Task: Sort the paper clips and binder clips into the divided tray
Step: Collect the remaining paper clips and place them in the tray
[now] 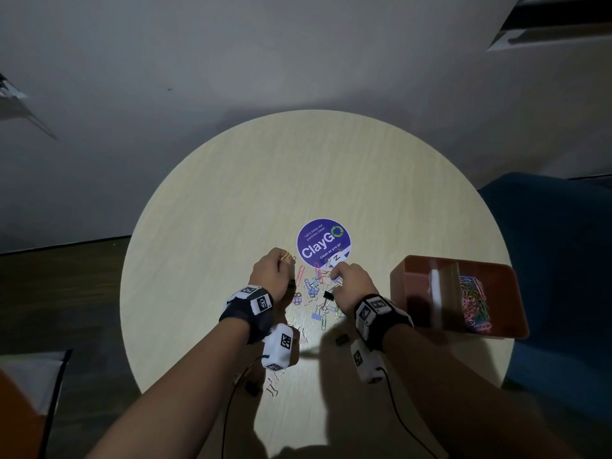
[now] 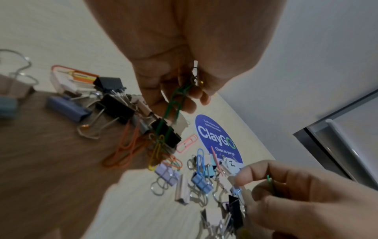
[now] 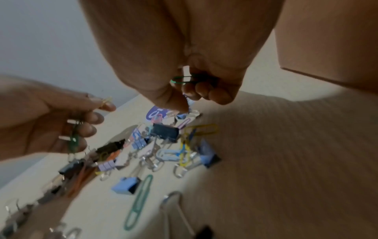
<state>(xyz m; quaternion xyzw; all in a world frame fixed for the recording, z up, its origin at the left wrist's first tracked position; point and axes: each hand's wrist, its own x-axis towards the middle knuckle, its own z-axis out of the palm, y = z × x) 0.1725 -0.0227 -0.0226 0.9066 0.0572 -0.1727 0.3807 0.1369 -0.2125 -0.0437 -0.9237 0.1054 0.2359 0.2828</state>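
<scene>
Both forearms are bare, with no sleeves. Behind the fingers of the left hand [image 1: 270,273], a dark wrist strap [image 1: 246,318] carries white blocks printed with black square markers. A white camera box [image 1: 280,347] with the same markers hangs under it, trailing a thin black cable [image 1: 228,402]. The right hand [image 1: 352,283] wears a matching strap [image 1: 381,313], box [image 1: 366,362] and cable [image 1: 402,422].
</scene>
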